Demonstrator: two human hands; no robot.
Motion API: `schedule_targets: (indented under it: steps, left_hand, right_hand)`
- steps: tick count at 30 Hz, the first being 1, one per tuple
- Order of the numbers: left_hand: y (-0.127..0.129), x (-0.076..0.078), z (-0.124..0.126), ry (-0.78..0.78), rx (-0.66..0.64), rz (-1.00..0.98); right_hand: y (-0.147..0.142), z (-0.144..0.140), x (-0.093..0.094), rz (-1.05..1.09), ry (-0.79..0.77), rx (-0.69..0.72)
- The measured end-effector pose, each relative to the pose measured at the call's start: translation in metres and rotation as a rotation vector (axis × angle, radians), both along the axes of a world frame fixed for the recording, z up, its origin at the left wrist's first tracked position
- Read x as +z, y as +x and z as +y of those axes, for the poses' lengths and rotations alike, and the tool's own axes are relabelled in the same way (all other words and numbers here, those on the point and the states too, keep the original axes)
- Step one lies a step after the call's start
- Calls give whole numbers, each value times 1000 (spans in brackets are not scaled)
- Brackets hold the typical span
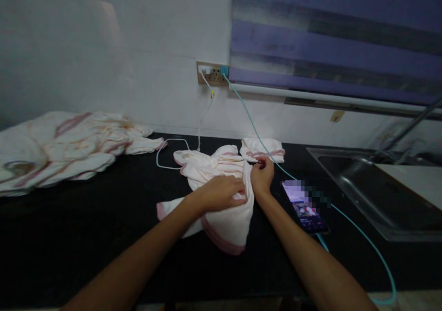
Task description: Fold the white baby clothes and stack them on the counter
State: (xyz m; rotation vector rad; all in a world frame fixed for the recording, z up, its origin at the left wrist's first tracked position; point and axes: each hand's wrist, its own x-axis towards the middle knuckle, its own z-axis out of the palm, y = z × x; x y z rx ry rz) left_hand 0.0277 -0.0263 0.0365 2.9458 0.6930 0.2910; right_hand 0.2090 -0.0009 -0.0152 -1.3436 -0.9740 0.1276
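Observation:
A crumpled white cloth with pink edging (228, 226) lies on the dark countertop in front of me. My left hand (224, 192) rests across its middle, fingers curled into the fabric near the right side. Beside that right edge, my right hand (262, 176) is closed, its thumb and fingers pinching the cloth's upper right part. Exactly how much fabric sits between those fingers is hidden. Just behind my right hand is a small folded white cloth (259, 146) with a pink edge, lying against the wall side.
A large heap of white and pink cloths (69, 145) spreads over the left of the counter. To the right lie a lit phone (304, 207) and a turquoise cable (366, 237) running from the wall socket (217, 75). A steel sink (348, 170) is further right. A white cable (157, 157) loops behind the cloth.

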Motion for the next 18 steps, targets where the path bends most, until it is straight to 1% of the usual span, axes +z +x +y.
schedule_targets:
  steps: [2,4,6,9,10,11,13,15,17,18]
  left_hand:
    - [12,4,-19,-92,24,62]
    - [19,9,-35,-245,24,119]
    - [22,14,-48,-479,-14,155]
    - [24,21,-61,-919,-136,178]
    - [25,22,-64,-1043,-174,187]
    - [26,22,-66,-1135,-199,199]
    - [28,20,-66,-1230,-228,215]
    - [28,16,-62,-1266,-264,202]
    - [24,15,-55,-1270,-320,190]
    - [21,15,-50,-1240,-339,173]
  right_hand:
    - [-1,1,0,-7,-1,41]
    - [-3,3,-2,14,-41,102]
    - [-7,4,-5,46,-92,171]
    - [-12,4,-9,75,-126,297]
    - [-14,3,-9,79,-131,345]
    - [-16,2,-9,78,-135,391]
    - [-19,-1,-7,37,-140,466]
    - [-21,-4,-5,-45,-138,521]
    - [-23,-7,-5,-111,-147,575]
    - [-24,-8,-5,-118,-156,600]
